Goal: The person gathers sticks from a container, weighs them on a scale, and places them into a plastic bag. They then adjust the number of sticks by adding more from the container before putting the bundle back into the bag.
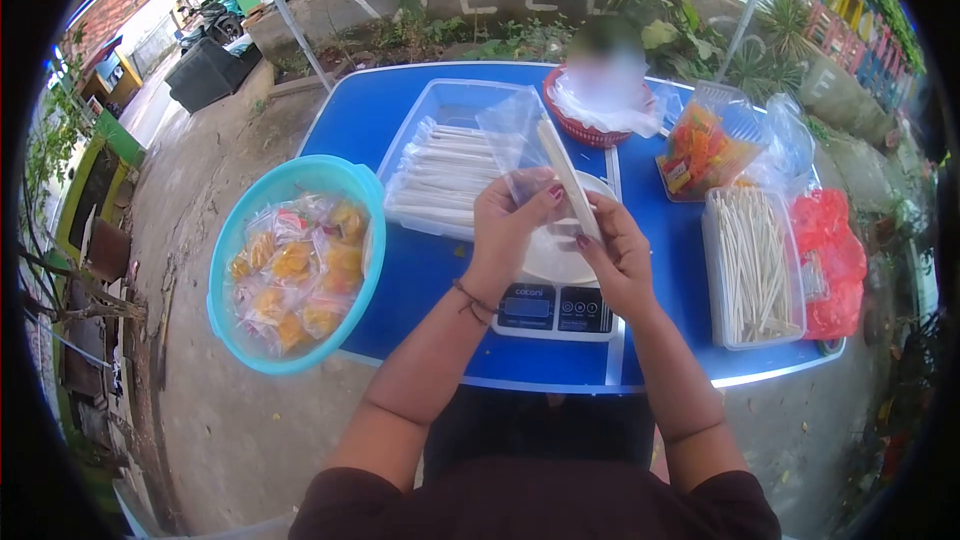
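Note:
My left hand [515,225] pinches a clear plastic bag [508,135], which stands up above the fingers. A slim bundle of white sticks [565,175] leans at a slant between my hands, overlapping the bag's right side in this view. Around the bundle's lower end close the thumb and fingers of my right hand [622,252]. Beneath both hands is a digital kitchen scale [553,310] with a round white plate [545,258] on top, partly hidden. Just beyond my left hand, a clear plastic tray [432,222] holds several bagged bundles of white sticks.
A turquoise basin [275,365] of bagged yellow-orange items stands at the left. On the blue table [415,315], a red basket [590,135] with clear plastic sits at the back. Rightward are a tub of orange and red pieces [695,155], a box of loose white sticks [752,260] and a red bag [838,265].

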The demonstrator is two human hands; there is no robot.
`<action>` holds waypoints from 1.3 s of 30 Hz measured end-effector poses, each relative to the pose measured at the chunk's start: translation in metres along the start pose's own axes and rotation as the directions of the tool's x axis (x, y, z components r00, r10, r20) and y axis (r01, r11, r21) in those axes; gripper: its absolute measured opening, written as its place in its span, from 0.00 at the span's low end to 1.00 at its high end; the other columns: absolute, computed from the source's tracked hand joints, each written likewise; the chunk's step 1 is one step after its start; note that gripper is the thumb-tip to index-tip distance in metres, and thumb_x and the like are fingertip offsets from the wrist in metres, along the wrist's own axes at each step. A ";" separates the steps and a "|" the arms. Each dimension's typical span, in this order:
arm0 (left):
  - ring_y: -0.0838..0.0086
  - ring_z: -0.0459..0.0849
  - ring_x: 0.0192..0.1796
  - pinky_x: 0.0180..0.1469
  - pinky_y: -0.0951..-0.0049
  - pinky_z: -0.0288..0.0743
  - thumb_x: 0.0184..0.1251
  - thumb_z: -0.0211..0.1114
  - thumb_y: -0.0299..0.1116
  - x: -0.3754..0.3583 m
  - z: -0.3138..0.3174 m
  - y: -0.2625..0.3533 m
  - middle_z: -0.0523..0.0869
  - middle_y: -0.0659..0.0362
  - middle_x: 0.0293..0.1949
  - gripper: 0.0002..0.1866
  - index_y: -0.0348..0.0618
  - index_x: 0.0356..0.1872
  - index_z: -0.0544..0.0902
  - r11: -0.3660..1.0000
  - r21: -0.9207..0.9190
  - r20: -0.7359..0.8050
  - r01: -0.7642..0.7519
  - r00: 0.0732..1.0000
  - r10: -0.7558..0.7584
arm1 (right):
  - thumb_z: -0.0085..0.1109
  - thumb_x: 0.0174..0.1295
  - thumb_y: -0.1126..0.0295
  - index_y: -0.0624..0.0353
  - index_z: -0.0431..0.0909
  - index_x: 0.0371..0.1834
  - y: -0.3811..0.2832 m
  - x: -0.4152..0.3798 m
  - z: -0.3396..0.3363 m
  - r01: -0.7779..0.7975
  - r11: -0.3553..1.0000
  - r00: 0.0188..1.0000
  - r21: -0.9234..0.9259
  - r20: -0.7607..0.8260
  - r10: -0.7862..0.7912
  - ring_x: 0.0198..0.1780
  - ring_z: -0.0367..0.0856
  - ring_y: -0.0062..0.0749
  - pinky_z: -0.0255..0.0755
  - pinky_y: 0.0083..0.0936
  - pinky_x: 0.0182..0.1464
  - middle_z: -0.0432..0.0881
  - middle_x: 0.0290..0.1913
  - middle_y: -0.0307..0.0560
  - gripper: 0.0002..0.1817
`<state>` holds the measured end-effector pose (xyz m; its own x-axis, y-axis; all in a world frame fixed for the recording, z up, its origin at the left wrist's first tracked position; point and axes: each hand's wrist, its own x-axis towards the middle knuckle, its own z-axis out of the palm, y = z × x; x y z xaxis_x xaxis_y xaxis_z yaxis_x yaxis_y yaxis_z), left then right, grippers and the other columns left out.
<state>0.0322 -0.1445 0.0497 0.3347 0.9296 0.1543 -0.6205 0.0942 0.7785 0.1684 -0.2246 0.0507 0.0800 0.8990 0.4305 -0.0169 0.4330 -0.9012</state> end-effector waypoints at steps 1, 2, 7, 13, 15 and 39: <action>0.70 0.87 0.45 0.49 0.73 0.83 0.64 0.65 0.19 0.001 -0.001 0.000 0.86 0.50 0.44 0.12 0.31 0.49 0.80 1.000 0.009 0.002 -0.009 1.000 0.009 | 0.43 0.64 0.89 0.68 0.64 0.66 0.000 0.000 0.001 -0.023 1.000 1.000 0.013 0.008 0.023 0.56 0.81 0.33 0.77 0.25 0.57 0.77 0.58 0.53 0.25; 0.71 0.87 0.45 0.49 0.73 0.83 0.64 0.65 0.20 0.001 -0.001 -0.001 0.86 0.51 0.44 0.12 0.31 0.48 0.80 1.000 0.018 0.005 -0.017 1.000 0.017 | 0.42 0.65 0.90 0.68 0.64 0.67 0.000 -0.001 0.000 -0.048 0.999 0.999 0.025 0.016 0.047 0.58 0.80 0.34 0.76 0.26 0.58 0.77 0.59 0.53 0.26; 0.71 0.87 0.44 0.48 0.71 0.83 0.63 0.65 0.20 0.001 -0.003 -0.001 0.87 0.51 0.42 0.11 0.32 0.47 0.81 0.997 0.070 -0.028 -0.041 0.999 0.043 | 0.39 0.65 0.91 0.65 0.61 0.72 -0.003 -0.003 0.001 -0.049 0.998 0.998 -0.046 0.047 0.051 0.62 0.76 0.35 0.77 0.28 0.60 0.75 0.63 0.53 0.30; 0.68 0.88 0.43 0.48 0.66 0.84 0.63 0.65 0.22 0.001 -0.004 -0.002 0.87 0.51 0.40 0.09 0.34 0.45 0.82 0.998 0.029 -0.058 -0.053 0.997 0.055 | 0.39 0.65 0.91 0.65 0.61 0.72 -0.007 -0.001 -0.002 -0.116 0.993 0.989 -0.024 0.085 0.118 0.62 0.76 0.36 0.77 0.31 0.61 0.72 0.65 0.54 0.30; 0.68 0.88 0.43 0.48 0.67 0.83 0.63 0.65 0.22 0.001 -0.002 0.000 0.87 0.52 0.40 0.10 0.35 0.45 0.82 0.999 0.015 -0.054 -0.040 0.998 0.041 | 0.39 0.65 0.91 0.65 0.62 0.72 -0.007 -0.001 -0.004 -0.147 0.989 0.986 -0.003 0.082 0.147 0.60 0.78 0.35 0.78 0.30 0.60 0.73 0.64 0.55 0.30; 0.70 0.87 0.46 0.52 0.72 0.83 0.64 0.67 0.24 0.013 -0.009 0.031 0.86 0.52 0.44 0.12 0.33 0.48 0.81 0.925 -0.365 -0.050 0.102 0.990 -0.129 | 0.40 0.60 0.90 0.69 0.68 0.67 -0.012 0.003 -0.018 -0.273 0.944 0.960 0.183 0.112 0.256 0.54 0.84 0.43 0.80 0.28 0.56 0.80 0.56 0.57 0.28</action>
<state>0.0111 -0.1258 0.0704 0.3763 0.9262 0.0217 -0.7989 0.3125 0.5139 0.1869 -0.2282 0.0622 -0.0392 0.9814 0.1879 -0.2198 0.1750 -0.9597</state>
